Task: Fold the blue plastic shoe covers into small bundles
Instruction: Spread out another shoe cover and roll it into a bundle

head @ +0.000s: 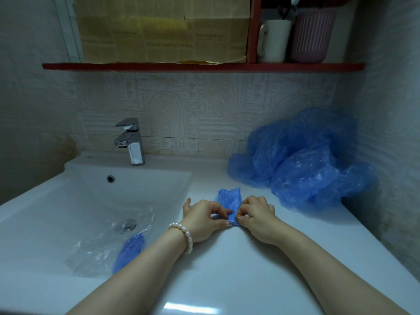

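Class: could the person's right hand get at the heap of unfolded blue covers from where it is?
Probably yes: the heap lies on the counter just beyond the right hand, nothing between, though that hand is pinching a cover.

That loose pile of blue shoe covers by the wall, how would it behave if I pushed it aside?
The pile of blue shoe covers is thin, crinkled and puffed up, so it is probably very light and floppy. A push would likely crumple it rather than slide it whole, and loose pieces may scatter on the smooth countertop.

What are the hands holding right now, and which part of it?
Both the left hand and right hand pinch the near end of one blue shoe cover lying on the counter.
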Demonstrator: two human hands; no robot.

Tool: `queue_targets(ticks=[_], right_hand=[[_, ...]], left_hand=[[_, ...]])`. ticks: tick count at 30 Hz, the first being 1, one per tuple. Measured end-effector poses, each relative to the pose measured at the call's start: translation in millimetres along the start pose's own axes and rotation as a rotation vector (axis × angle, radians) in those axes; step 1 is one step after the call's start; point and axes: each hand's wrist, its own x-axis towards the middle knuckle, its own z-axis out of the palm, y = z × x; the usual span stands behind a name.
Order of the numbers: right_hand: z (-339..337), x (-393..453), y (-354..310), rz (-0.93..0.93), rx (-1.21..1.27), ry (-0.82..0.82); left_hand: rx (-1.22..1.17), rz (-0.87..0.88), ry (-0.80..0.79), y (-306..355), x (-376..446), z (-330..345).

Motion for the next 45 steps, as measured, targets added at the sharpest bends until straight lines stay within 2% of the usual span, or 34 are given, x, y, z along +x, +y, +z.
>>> queue_targets(ticks=[5,10,13,17,21,24,27,30,35,38,42,45], right_hand=[[-7.0,-8.7,3.2,-0.114,0.025,0.110],[-3.2,-2.8,0.4,-0.128,-0.052,0.095],[-1.9,-2.2,-0.8,-0.102,-0.002,0.011],[-0.1,0.4,-2.8,-0.055,-0.045,-0.036],[3.0,0.6,-7.4,-0.022,-0.111,-0.003],[0.4,-4.7,-5.0,-0.043,-0.018,0.087],[-7.8,-9.8,0.9,-0.097,0.084,0.101],[-8.6,-7.6,0.8,-0.111,0.022,0.085],[-2.6,-0.6,-4.8,-0.076,-0.076,0.077],[0.7,-0.1,-7.5,-0.025,-0.103,0.065],[-4.7,-6.4,-3.1,-0.052,0.008,0.165],[-11.1,-8.8,2.7,-0.102,0.045,0.083]], left_hand=[[-0.019,-0.009,0.023,-0.4,1.7,-0.5],[-0.032,-0.004,0.051,1.0,0.2,0.0],[-0.013,0.052,0.126,2.5,-3.5,0.1],[0.165,0.218,0.270,-2.3,-5.7,3.8],[0.194,0.273,0.228,-1.3,-4.8,7.1],[0.201,0.249,0.212,-1.3,-3.2,7.4],[0.153,0.186,0.204,-1.5,-2.2,6.0],[0.125,0.159,0.255,-2.5,-0.7,6.0],[0.331,0.257,0.301,-3.3,-7.0,9.0],[0.319,0.238,0.262,-1.8,-7.6,6.9],[0.252,0.157,0.204,-0.3,-6.2,4.9],[0.178,0.106,0.205,0.8,-6.0,4.1]])
